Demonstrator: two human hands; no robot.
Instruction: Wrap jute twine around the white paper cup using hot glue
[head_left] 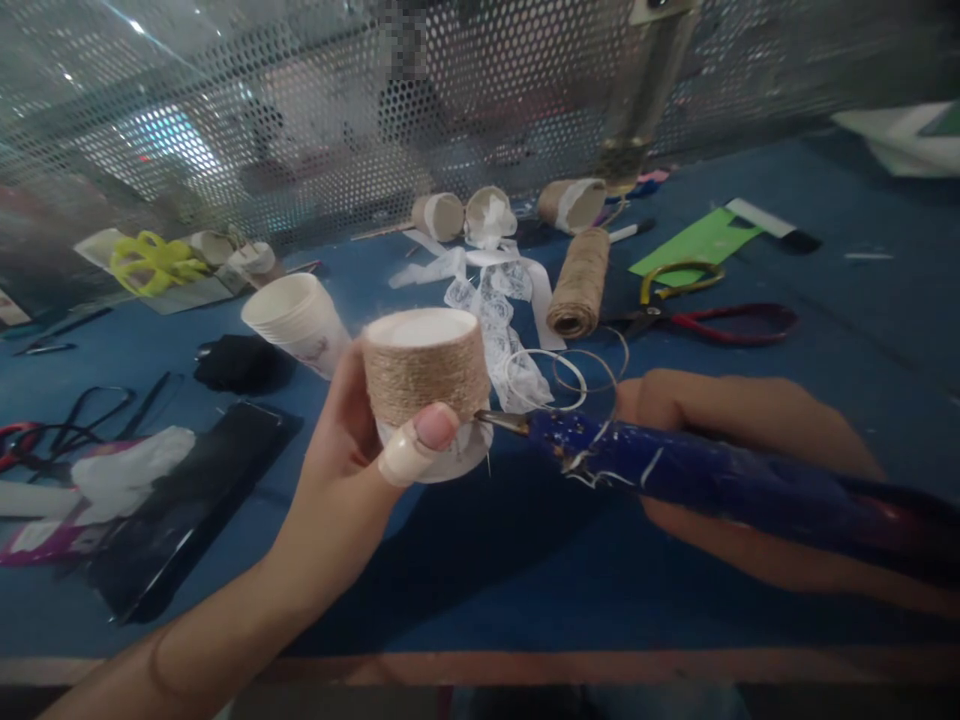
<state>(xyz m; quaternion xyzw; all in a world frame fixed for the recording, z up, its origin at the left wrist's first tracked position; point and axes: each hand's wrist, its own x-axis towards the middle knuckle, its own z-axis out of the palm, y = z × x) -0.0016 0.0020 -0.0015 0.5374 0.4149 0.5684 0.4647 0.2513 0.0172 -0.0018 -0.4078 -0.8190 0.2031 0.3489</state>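
Observation:
My left hand (352,480) is closed around a white paper cup (424,375), with jute twine wound about much of its side. A pale band circles my left thumb, which presses on the cup near its lower, unwrapped part. In my right hand (750,415) is a blue hot glue gun (697,465), strung with dried glue. Its metal nozzle touches or nearly touches the cup's side at the lower border of the twine. A loose strand of twine (626,350) loops above the glue gun. Part of my right hand is hidden behind the gun.
Behind the cup are white lace (499,310), a twine roll (581,285), and scissors (667,312). Several twine-wrapped cups (439,215) line the back by a perforated metal screen (480,100). Stacked paper cups (296,315) and a black pouch (187,510) are left.

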